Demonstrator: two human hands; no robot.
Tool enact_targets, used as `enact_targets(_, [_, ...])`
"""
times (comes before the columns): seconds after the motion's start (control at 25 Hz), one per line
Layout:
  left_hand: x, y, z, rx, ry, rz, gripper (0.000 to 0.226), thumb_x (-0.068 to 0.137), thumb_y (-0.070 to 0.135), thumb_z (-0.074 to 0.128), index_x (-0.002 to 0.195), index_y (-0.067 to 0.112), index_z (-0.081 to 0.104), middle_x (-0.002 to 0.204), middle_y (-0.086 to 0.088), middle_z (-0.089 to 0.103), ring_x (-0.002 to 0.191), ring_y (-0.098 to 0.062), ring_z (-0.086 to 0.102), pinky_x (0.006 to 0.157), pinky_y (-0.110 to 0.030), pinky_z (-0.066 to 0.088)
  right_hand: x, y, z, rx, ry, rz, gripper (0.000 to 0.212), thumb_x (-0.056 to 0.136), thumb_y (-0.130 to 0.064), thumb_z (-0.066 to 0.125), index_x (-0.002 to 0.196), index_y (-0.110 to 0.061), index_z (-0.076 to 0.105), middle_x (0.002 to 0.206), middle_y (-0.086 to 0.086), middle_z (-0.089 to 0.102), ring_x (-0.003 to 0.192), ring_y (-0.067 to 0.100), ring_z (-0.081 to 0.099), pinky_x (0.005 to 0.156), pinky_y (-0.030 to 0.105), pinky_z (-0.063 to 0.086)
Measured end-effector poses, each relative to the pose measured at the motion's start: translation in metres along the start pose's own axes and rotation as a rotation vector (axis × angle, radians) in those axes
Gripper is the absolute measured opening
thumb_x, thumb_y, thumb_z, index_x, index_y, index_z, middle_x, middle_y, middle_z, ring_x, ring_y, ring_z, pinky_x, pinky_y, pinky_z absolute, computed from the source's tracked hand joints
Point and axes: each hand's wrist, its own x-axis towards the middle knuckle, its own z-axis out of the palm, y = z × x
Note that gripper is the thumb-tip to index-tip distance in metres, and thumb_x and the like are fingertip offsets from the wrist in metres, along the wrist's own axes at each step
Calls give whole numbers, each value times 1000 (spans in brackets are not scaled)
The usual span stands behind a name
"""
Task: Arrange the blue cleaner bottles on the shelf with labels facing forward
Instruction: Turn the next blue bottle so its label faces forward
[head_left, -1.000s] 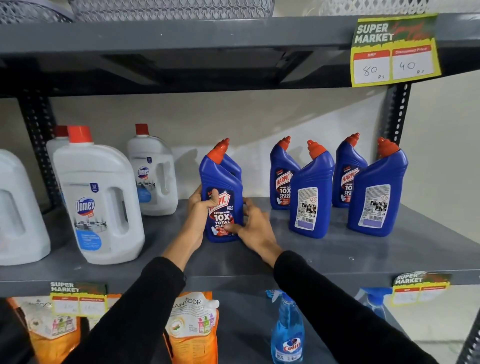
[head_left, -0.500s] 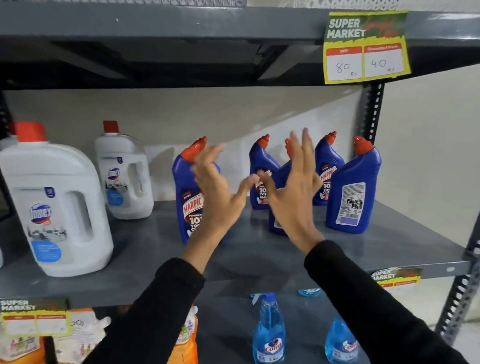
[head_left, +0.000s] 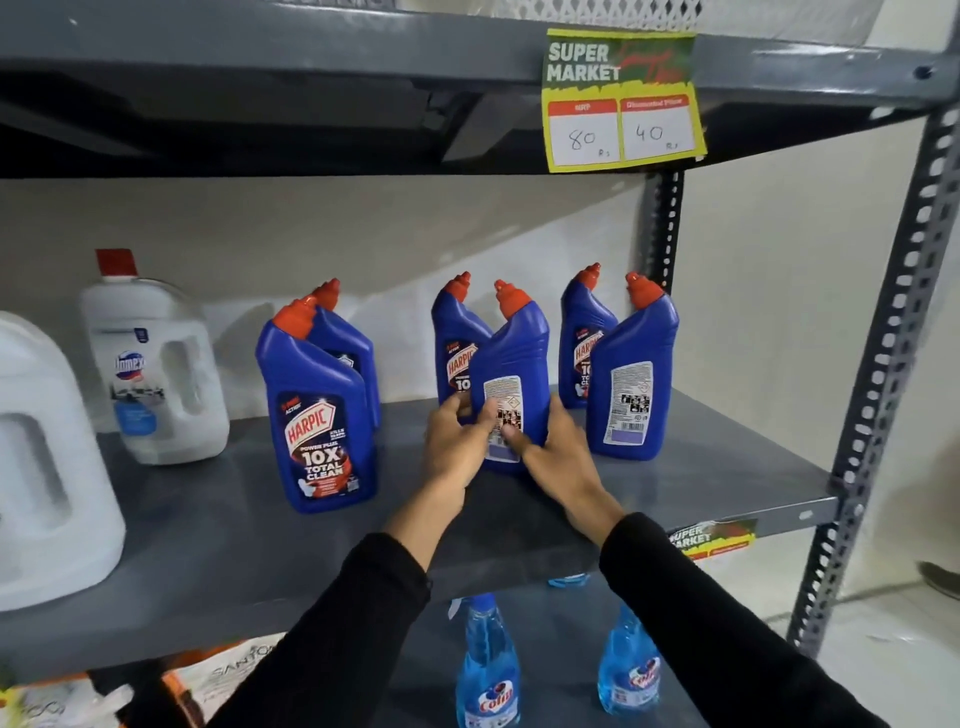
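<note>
Several blue cleaner bottles with red caps stand on the grey shelf (head_left: 208, 540). The front-left bottle (head_left: 319, 415) shows its front label, and another (head_left: 348, 343) stands behind it. The middle front bottle (head_left: 514, 358) shows its white back label. My left hand (head_left: 457, 447) and my right hand (head_left: 558, 452) grip its lower sides. Behind it a bottle (head_left: 454, 348) faces forward. At the right, a bottle (head_left: 631, 384) shows its back label in front of a forward-facing one (head_left: 584, 338).
Two white jugs (head_left: 156, 369) (head_left: 47, 467) stand at the shelf's left. A yellow price tag (head_left: 621, 98) hangs from the upper shelf. Slotted posts (head_left: 883, 364) bound the right side. Pale blue spray bottles (head_left: 488, 670) and orange pouches (head_left: 228, 680) stand on the shelf below.
Both hands let go of the front-left bottle, rose open in the air, then came down to the right and closed on the middle front bottle. The view shifted right.
</note>
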Motion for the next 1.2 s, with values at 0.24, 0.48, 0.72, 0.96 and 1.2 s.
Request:
enact_targets(0.24, [0,33,2,-140,159,88,34,87,35,67,117,20,63,101,5,74,89,-8,72,77,-26,60,12,-34,4,103,86,-116,47,85,-27,71,126,-20,51,109,-1,70,96,13,69,84,35,60])
enact_targets(0.48, [-4,67,1,-176,-20,194,41,78,47,72,105,18,64,93,-5,75,83,-16,74,73,-28,60,3,-60,14,45,127,-323,45,86,-11,63,127,-27,53,95,-8,55,94,16,61,79,30,56])
enact_targets(0.72, [8,62,-25,-407,-93,213,35,87,30,68,115,21,47,93,3,72,79,-14,74,70,-35,61,11,-51,-1,172,-6,-239,60,88,0,63,136,-32,47,125,0,56,114,12,58,87,18,53])
enact_targets(0.96, [9,49,-28,-344,-91,206,15,92,33,60,103,24,63,93,3,76,79,-14,75,66,-30,60,13,-47,0,264,-59,-37,67,84,-1,69,140,-25,41,122,2,60,108,18,63,81,33,60])
enact_targets(1.2, [2,14,-26,-236,-94,184,32,90,34,64,118,18,63,106,0,76,91,-17,74,72,-28,60,6,-30,0,146,-101,59,67,80,2,73,138,-20,47,113,-1,64,108,18,64,87,38,59])
